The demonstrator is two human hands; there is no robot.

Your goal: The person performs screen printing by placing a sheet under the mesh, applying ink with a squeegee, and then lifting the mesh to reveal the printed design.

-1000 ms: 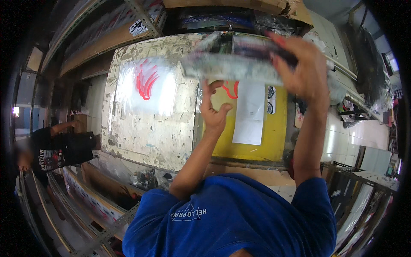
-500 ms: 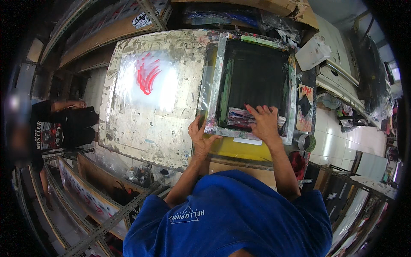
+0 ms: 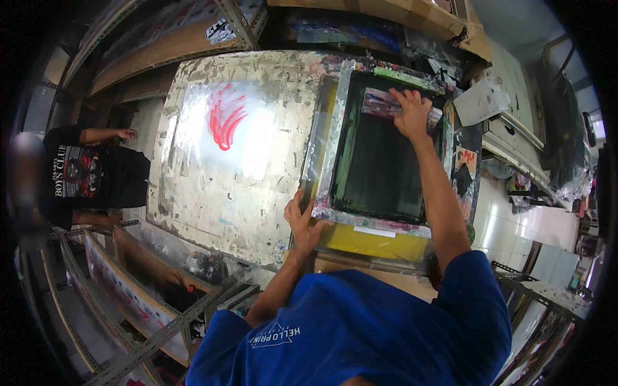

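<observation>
A silk-screen frame (image 3: 335, 141) with a paint-stained rim and dark mesh (image 3: 386, 167) lies on the right half of the table. My right hand (image 3: 413, 117) is closed over a squeegee (image 3: 378, 103) smeared with pink, white and dark ink, at the far end of the mesh. The right arm stretches along the frame's right side. At the near left corner of the frame sits my left hand (image 3: 304, 226), fingers and thumb apart, touching or very close to the rim. Under the frame a yellow board (image 3: 380, 243) shows along the near and left edges.
A glossy sheet with red strokes (image 3: 224, 122) lies on the stained table (image 3: 193, 199) to the left. Another person (image 3: 96, 174) in black stands beyond the table's left edge. A white container (image 3: 479, 101) stands at the far right. Metal racks (image 3: 161, 334) flank me.
My right hand and the squeegee have moved from the near end of the mesh to the far end. My left hand stays at the corner. The other person's arm has shifted.
</observation>
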